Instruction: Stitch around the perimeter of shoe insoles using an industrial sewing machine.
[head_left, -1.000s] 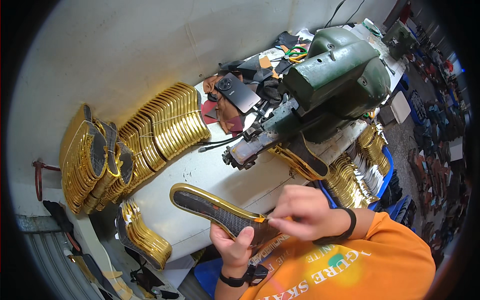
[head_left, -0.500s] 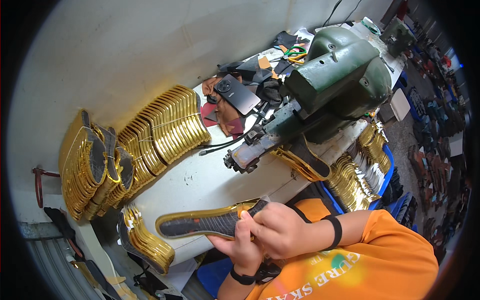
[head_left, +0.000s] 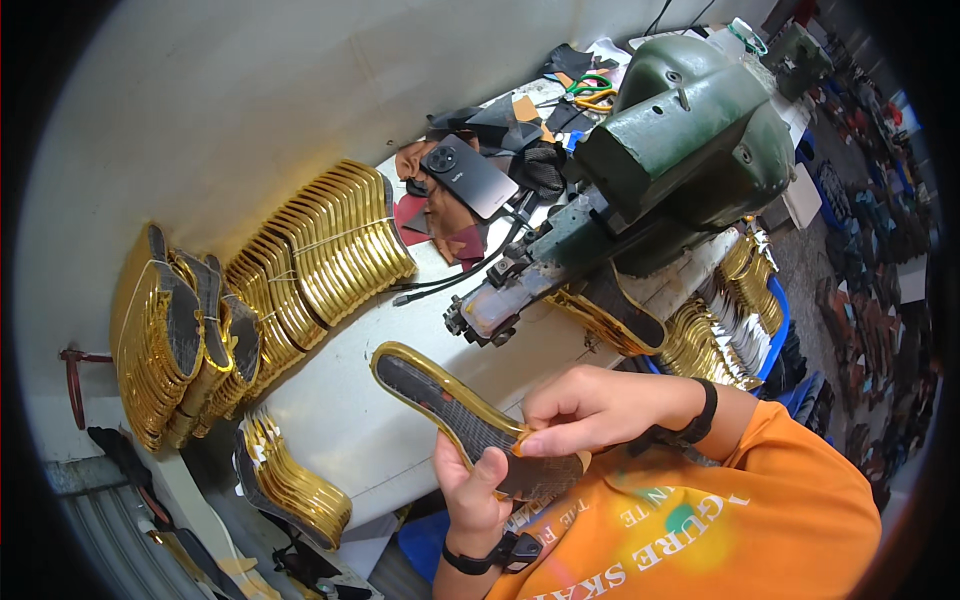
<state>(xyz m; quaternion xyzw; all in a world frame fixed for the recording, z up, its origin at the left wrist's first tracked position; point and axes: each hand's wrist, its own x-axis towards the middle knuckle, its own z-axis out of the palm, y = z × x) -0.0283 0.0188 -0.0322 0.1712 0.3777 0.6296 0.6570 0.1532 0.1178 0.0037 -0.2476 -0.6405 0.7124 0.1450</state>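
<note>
A shoe insole (head_left: 425, 388) with a dark grey woven face and a shiny gold rim is held in front of my orange shirt, tilted with one rounded end up and to the left. My left hand (head_left: 474, 492) grips it from below, thumb along its near edge. My right hand (head_left: 572, 408) is closed, its fingertips pinched at the gold rim around the middle. A small bit of orange or gold shows at those fingertips, too small to tell what it is. The insole's lower end lies against my shirt, partly in shadow.
On the white table (head_left: 400, 340), bundles of gold insoles (head_left: 320, 250) stand at left, with a smaller stack (head_left: 300, 490) nearer. A green machine (head_left: 690, 150) juts over the tabletop. Behind are a phone (head_left: 470, 175), scraps and scissors (head_left: 590, 92). A blue crate (head_left: 778, 330) holds more insoles at right.
The insole has swung from nearly level to a steeper tilt, its rounded end rising to the right. My right hand has shifted along the rim and slightly right, bending more at the wrist.
</note>
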